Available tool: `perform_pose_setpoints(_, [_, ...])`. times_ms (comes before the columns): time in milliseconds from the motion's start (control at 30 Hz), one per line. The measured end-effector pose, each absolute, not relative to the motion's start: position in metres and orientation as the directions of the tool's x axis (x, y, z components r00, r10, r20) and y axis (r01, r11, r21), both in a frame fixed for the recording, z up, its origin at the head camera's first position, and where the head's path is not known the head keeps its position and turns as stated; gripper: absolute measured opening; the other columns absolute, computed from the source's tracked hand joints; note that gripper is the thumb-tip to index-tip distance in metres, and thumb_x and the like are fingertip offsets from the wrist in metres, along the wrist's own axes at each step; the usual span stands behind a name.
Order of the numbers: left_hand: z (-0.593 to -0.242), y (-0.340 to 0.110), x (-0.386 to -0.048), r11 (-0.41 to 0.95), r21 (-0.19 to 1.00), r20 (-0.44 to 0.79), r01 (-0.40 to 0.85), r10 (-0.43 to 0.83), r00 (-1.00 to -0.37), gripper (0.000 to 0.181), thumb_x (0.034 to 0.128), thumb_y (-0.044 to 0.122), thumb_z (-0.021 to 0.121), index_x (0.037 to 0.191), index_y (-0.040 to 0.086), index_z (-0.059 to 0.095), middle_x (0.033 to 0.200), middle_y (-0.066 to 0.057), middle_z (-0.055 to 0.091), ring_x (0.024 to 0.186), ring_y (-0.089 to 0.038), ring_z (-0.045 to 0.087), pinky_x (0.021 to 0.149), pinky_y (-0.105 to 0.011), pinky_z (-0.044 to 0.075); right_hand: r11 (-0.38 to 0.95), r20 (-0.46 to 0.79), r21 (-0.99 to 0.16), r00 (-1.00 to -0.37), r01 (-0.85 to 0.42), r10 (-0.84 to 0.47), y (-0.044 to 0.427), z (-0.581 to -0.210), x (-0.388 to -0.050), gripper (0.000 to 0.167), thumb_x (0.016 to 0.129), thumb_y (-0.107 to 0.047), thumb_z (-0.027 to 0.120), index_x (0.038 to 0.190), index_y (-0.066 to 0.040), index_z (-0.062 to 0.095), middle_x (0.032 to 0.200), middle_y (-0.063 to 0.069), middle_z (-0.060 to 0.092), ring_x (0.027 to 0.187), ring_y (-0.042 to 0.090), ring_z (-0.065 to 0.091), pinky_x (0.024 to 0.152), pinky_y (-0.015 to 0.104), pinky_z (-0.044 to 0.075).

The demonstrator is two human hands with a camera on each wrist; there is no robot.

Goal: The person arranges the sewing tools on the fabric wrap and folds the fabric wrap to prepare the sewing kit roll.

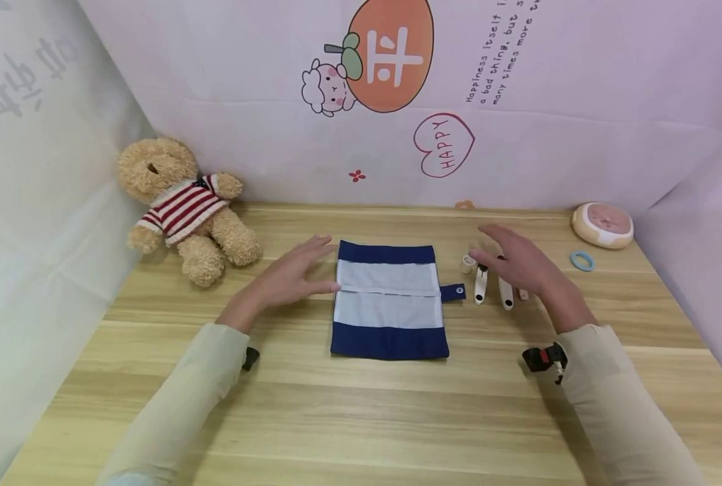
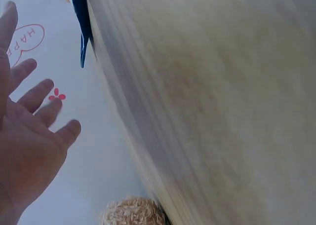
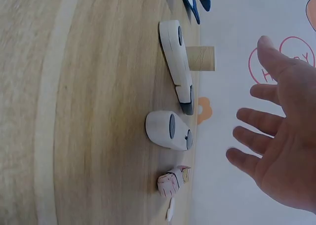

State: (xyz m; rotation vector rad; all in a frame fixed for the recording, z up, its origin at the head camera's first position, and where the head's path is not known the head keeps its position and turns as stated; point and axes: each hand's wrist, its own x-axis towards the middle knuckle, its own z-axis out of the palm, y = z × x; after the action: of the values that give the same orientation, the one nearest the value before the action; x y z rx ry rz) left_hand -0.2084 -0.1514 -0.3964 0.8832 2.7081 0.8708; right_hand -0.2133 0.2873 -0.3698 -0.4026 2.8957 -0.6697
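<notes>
A fabric pouch, navy with pale grey inner pockets, lies unfolded on the wooden table, its snap tab pointing right. My left hand hovers at the pouch's left edge with fingers spread; whether the thumb touches the cloth I cannot tell. In the left wrist view that hand holds nothing. My right hand hangs, fingers extended, above two white tools with black parts, one nearer the tab and another beside it. A thread spool stands behind them. A small pink-and-white item lies nearby.
A teddy bear in a striped sweater sits at the back left. At the back right are a round pink-and-beige object and a blue ring. Printed cloth hangs along the table's rear edge.
</notes>
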Motion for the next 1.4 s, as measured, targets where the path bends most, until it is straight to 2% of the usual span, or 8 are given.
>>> perform_pose_setpoints(167, [-0.398, -0.146, -0.210, 0.641, 0.611, -0.037, 0.465, 0.609, -0.792, 0.088, 0.0883, 0.059, 0.072, 0.158, 0.015, 0.038, 0.168, -0.007, 0.018, 0.154, -0.023, 0.011, 0.120, -0.051, 0.015, 0.840, -0.083, -0.483, -0.942, -0.247, -0.325, 0.287, -0.373, -0.216, 0.072, 0.105, -0.047, 0.053, 0.156, 0.000, 0.034, 0.157, 0.028, 0.034, 0.141, 0.050, 0.034, 0.110, 0.065, 0.029])
perform_pose_setpoints(300, [-0.398, -0.143, -0.212, 0.638, 0.619, -0.071, 0.458, 0.627, -0.776, 0.089, 0.0868, 0.056, 0.075, 0.157, 0.013, 0.040, 0.168, -0.007, 0.020, 0.154, -0.024, 0.015, 0.120, -0.049, 0.018, 0.827, -0.095, -0.500, -0.932, -0.259, -0.350, 0.286, -0.376, -0.218, 0.072, 0.103, -0.046, 0.057, 0.154, 0.002, 0.037, 0.153, 0.030, 0.039, 0.132, 0.052, 0.045, 0.106, 0.064, 0.037])
perform_pose_setpoints(567, [-0.400, -0.134, -0.218, 0.631, 0.637, -0.110, 0.443, 0.643, -0.758, 0.085, 0.0841, 0.047, 0.082, 0.152, 0.012, 0.047, 0.160, 0.001, 0.038, 0.150, -0.021, 0.029, 0.119, -0.041, 0.024, 0.811, -0.124, -0.531, -0.925, -0.244, -0.360, 0.282, -0.377, -0.222, 0.059, 0.100, -0.034, 0.067, 0.143, 0.002, 0.052, 0.137, 0.026, 0.057, 0.122, 0.042, 0.056, 0.099, 0.061, 0.044])
perform_pose_setpoints(667, [-0.400, -0.132, -0.221, 0.633, 0.638, -0.128, 0.439, 0.650, -0.749, 0.084, 0.0839, 0.047, 0.082, 0.152, 0.012, 0.048, 0.157, -0.001, 0.044, 0.147, -0.022, 0.034, 0.118, -0.041, 0.027, 0.803, -0.136, -0.551, -0.924, -0.229, -0.357, 0.281, -0.377, -0.222, 0.055, 0.099, -0.032, 0.069, 0.140, 0.002, 0.055, 0.134, 0.024, 0.060, 0.120, 0.041, 0.058, 0.098, 0.060, 0.045])
perform_pose_setpoints(933, [-0.403, -0.129, -0.229, 0.648, 0.621, -0.148, 0.441, 0.649, -0.746, 0.063, 0.0878, 0.041, 0.080, 0.141, 0.013, 0.062, 0.144, -0.008, 0.058, 0.138, -0.026, 0.047, 0.113, -0.044, 0.037, 0.803, -0.136, -0.548, -0.923, -0.232, -0.359, 0.280, -0.381, -0.225, 0.048, 0.097, -0.031, 0.071, 0.134, -0.001, 0.061, 0.124, 0.021, 0.065, 0.115, 0.037, 0.060, 0.095, 0.057, 0.047])
perform_pose_setpoints(1233, [-0.406, -0.128, -0.231, 0.628, 0.665, -0.158, 0.404, 0.647, -0.746, 0.053, 0.0894, 0.030, 0.081, 0.136, 0.011, 0.066, 0.144, -0.005, 0.058, 0.141, -0.025, 0.044, 0.115, -0.042, 0.034, 0.808, -0.137, -0.541, -0.923, -0.234, -0.359, 0.277, -0.382, -0.227, 0.029, 0.099, -0.023, 0.069, 0.120, -0.003, 0.068, 0.113, 0.017, 0.069, 0.107, 0.033, 0.062, 0.091, 0.053, 0.048])
perform_pose_setpoints(1400, [-0.406, -0.128, -0.231, 0.608, 0.678, -0.149, 0.413, 0.664, -0.733, 0.032, 0.0893, 0.025, 0.081, 0.117, 0.012, 0.074, 0.143, -0.001, 0.059, 0.141, -0.022, 0.044, 0.115, -0.041, 0.033, 0.817, -0.135, -0.530, -0.929, -0.226, -0.344, 0.276, -0.381, -0.228, 0.028, 0.100, -0.023, 0.068, 0.120, -0.003, 0.068, 0.111, 0.016, 0.069, 0.104, 0.032, 0.062, 0.089, 0.051, 0.048])
